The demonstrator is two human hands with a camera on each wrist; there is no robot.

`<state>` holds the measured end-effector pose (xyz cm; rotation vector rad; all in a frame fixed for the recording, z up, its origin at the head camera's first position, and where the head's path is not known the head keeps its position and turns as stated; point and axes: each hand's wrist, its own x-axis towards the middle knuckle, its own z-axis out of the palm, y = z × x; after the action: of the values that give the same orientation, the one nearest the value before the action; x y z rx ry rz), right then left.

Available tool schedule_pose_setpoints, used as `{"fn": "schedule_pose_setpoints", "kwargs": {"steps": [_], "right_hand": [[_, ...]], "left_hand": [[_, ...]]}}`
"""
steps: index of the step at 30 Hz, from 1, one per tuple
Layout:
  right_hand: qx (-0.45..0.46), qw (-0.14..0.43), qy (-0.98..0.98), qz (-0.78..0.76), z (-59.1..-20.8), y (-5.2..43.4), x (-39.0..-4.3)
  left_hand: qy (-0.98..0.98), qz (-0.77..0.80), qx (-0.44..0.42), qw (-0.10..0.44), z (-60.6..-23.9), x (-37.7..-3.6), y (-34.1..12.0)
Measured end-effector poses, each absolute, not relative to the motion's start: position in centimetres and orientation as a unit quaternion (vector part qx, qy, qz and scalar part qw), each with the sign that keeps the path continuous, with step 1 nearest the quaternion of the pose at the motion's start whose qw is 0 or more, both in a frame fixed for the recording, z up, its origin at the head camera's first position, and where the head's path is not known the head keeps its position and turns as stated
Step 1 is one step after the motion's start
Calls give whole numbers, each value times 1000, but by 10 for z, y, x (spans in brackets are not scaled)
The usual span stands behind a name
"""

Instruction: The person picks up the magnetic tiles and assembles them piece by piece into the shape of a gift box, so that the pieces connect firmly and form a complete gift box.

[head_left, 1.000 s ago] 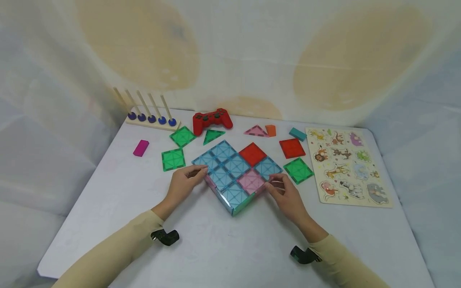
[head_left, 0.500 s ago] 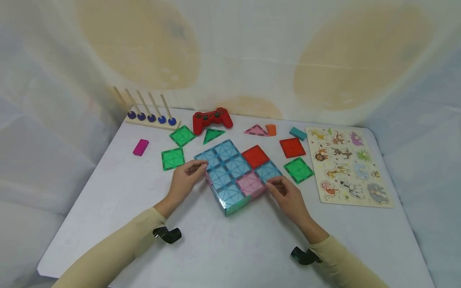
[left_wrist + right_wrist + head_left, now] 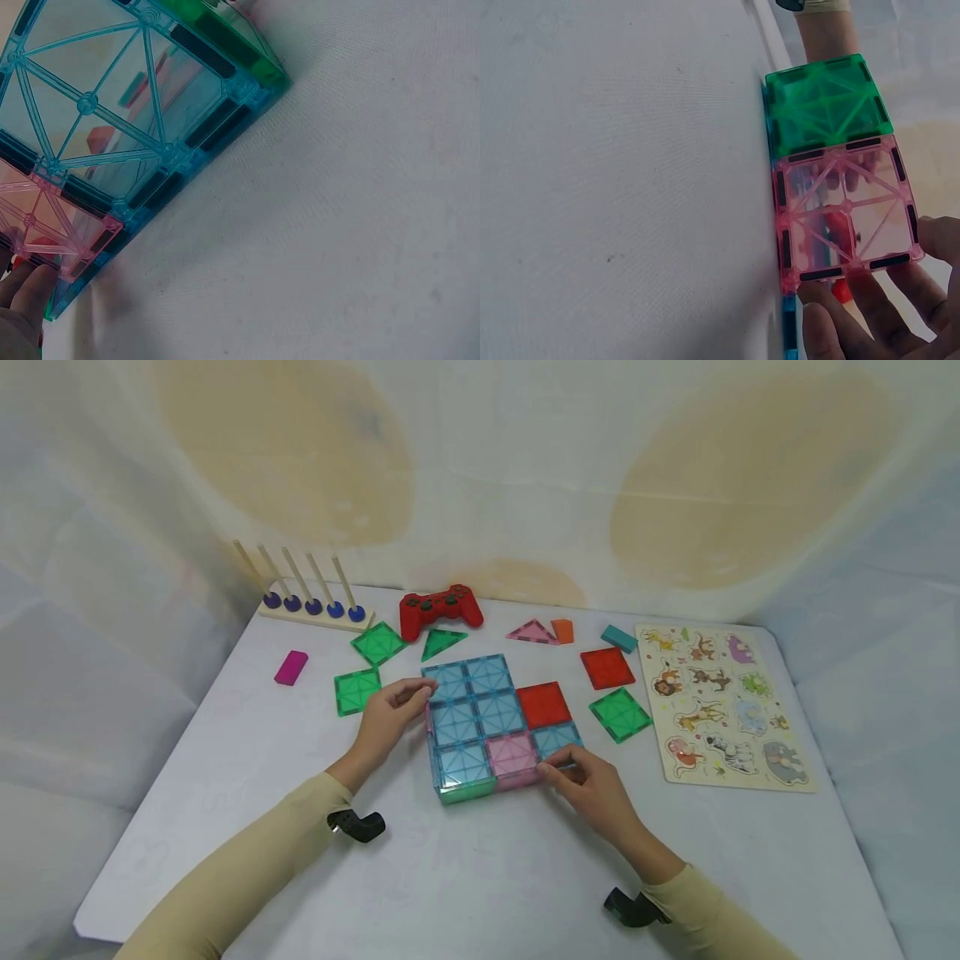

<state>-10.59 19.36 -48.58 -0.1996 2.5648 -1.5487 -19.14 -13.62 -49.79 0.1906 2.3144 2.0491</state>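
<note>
A flat slab of magnetic tiles [image 3: 480, 718], mostly blue with one red and one pink square on top, lies on the white table [image 3: 487, 877]. My left hand [image 3: 408, 700] grips its left edge with curled fingers. My right hand [image 3: 566, 770] pinches its near right corner by the pink tile. The left wrist view shows a blue tile [image 3: 105, 105] and a pink tile [image 3: 52, 217] on the slab's side, with a fingertip [image 3: 26, 289] against them. The right wrist view shows a green tile [image 3: 825, 101] and a pink tile [image 3: 844, 217], with my fingers [image 3: 870, 300] on the pink one.
Loose green squares [image 3: 357, 691] [image 3: 619, 714], a red square [image 3: 607, 668] and triangles [image 3: 442, 643] lie around the slab. A red game controller [image 3: 438, 608] and a peg rack [image 3: 311, 602] stand behind it. An animal puzzle board [image 3: 720, 706] lies at right and a magenta block [image 3: 291, 667] at left.
Both hands have turned the tile slab clockwise on the table, from a diamond stance to edges square with me. The hands kept their hold and moved with it.
</note>
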Motion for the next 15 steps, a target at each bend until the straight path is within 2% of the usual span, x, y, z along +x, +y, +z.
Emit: {"fn": "schedule_pose_setpoints", "kwargs": {"steps": [8, 15], "right_hand": [[-79, 68, 852, -513, -487, 195, -103], [-93, 74, 853, -508, -487, 194, -101]], "left_hand": [[746, 662, 58, 37, -499, -197, -134], [756, 651, 65, 27, -501, -200, -132]]}}
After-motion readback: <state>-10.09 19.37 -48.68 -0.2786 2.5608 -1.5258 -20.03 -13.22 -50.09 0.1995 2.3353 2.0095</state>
